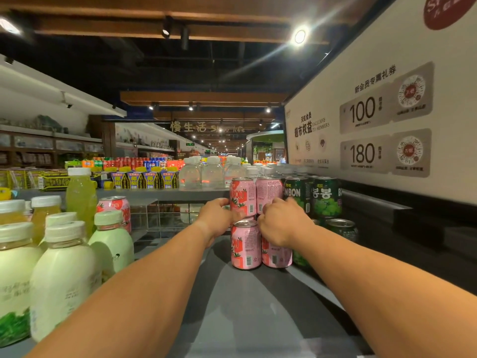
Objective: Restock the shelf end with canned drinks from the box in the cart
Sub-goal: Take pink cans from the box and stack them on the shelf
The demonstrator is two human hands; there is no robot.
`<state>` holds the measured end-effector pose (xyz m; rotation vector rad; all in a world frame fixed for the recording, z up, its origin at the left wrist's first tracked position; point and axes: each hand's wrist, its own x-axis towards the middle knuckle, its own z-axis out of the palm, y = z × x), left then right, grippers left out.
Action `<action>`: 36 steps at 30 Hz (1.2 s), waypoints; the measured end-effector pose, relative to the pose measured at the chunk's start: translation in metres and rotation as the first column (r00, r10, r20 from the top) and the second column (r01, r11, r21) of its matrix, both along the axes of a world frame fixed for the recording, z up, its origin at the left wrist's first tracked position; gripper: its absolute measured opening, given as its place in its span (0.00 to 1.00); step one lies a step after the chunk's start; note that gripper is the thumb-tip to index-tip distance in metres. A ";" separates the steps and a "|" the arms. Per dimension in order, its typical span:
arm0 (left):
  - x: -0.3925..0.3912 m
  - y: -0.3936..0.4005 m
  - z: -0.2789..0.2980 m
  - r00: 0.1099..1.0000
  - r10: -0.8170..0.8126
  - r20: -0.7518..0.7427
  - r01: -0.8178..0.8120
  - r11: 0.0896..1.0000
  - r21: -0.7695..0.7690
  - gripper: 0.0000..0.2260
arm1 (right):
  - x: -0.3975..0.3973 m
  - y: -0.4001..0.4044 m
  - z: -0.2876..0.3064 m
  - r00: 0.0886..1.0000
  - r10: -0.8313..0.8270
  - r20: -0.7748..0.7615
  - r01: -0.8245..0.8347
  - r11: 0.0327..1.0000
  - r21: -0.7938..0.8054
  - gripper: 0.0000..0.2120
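Both hands are at the pink can stack, far side of the grey shelf (pixel 247 306), w/ green cans packed just to its right. Left hand (pixel 219 218) is curled round the left side of the upper-left pink can (pixel 242 196), fingers closed on it at its base. Right hand (pixel 281 223) is cupped over the front of the upper-right pink can (pixel 268 193), fingers bent, pressing where the two tiers meet; can't tell if it grips fully or just steadies. Lower pink cans (pixel 245 248) sit on the shelf, touching each other, w/ the upper ones stacked on their lids. Box & cart aren't in view.

Risks, judging from this:
- Upper cans sit on narrow lid rims. If not centred, letting go could tip one fwd off the stack onto the open shelf area near the front edge.
- Sideways push from either hand could shove the lower row; the green cans (pixel 326 197) to the right touch or nearly touch, so a nudge may travel down the row.
- Left side of the stack has nothing beside it, so a can knocked left has no stop.
- A lone pink can (pixel 114 210) & pale green bottles (pixel 64 277) stand at the shelf's left edge; a forearm swinging back could clip them.
- Dented can = unsellable.
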<state>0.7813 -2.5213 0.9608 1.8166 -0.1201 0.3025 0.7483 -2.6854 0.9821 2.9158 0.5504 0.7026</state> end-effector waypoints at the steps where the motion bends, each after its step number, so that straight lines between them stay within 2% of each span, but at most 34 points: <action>1: -0.001 0.000 0.001 1.000 0.004 -0.011 -0.004 1.000 0.003 0.12 | -0.001 0.000 0.000 1.000 0.007 0.000 -0.007 1.000 0.015 0.15; 5: -0.011 -0.003 0.012 0.995 0.007 -0.097 -0.001 0.998 0.065 0.11 | -0.009 -0.008 0.002 1.000 0.016 0.026 -0.016 1.000 -0.008 0.17; 7: -0.026 -0.004 0.021 0.993 0.071 -0.094 -0.057 0.988 0.145 0.12 | -0.016 -0.015 0.002 0.999 0.015 0.051 -0.015 1.000 0.005 0.19; 8: -0.036 -0.003 0.026 0.990 0.123 -0.068 -0.107 0.975 0.196 0.15 | -0.019 -0.019 0.002 0.998 0.017 0.062 -0.018 1.000 0.013 0.19; 11: -0.076 0.000 0.033 0.964 0.262 0.043 -0.259 0.893 0.368 0.33 | -0.034 -0.020 0.003 0.999 0.032 0.027 -0.034 0.994 0.101 0.17; 12: -0.092 0.001 0.035 0.956 0.281 0.079 -0.289 0.873 0.394 0.36 | -0.040 -0.016 0.004 0.999 0.043 0.013 -0.044 0.992 0.115 0.19; 14: -0.128 0.004 0.037 0.942 0.301 0.146 -0.335 0.843 0.421 0.34 | -0.055 -0.002 0.005 0.996 0.093 0.015 -0.094 0.987 0.132 0.24; 19: -0.232 0.030 0.027 0.848 0.443 0.292 -0.529 0.747 0.403 0.21 | -0.114 0.051 -0.001 0.956 0.289 0.048 -0.292 0.930 0.223 0.28; 23: -0.326 0.074 0.008 0.758 0.576 0.305 -0.647 0.608 0.459 0.23 | -0.175 0.097 -0.016 0.885 0.464 0.034 -0.460 0.860 0.221 0.31; 26: -0.403 0.107 -0.020 0.702 0.667 0.250 -0.666 0.490 0.562 0.25 | -0.230 0.132 -0.035 0.798 0.600 0.062 -0.593 0.762 0.261 0.29; 30: -0.506 0.144 -0.076 0.581 0.797 0.167 -0.666 0.347 0.660 0.26 | -0.314 0.174 -0.095 0.670 0.743 -0.018 -0.697 0.636 0.332 0.30; 32: -0.558 0.158 -0.117 0.513 0.855 0.070 -0.645 0.331 0.688 0.27 | -0.360 0.192 -0.140 0.606 0.790 -0.093 -0.730 0.598 0.330 0.33; 36: -0.653 0.167 -0.212 0.383 0.912 -0.148 -0.624 0.373 0.687 0.29 | -0.435 0.219 -0.236 0.521 0.824 -0.222 -0.777 0.566 0.276 0.29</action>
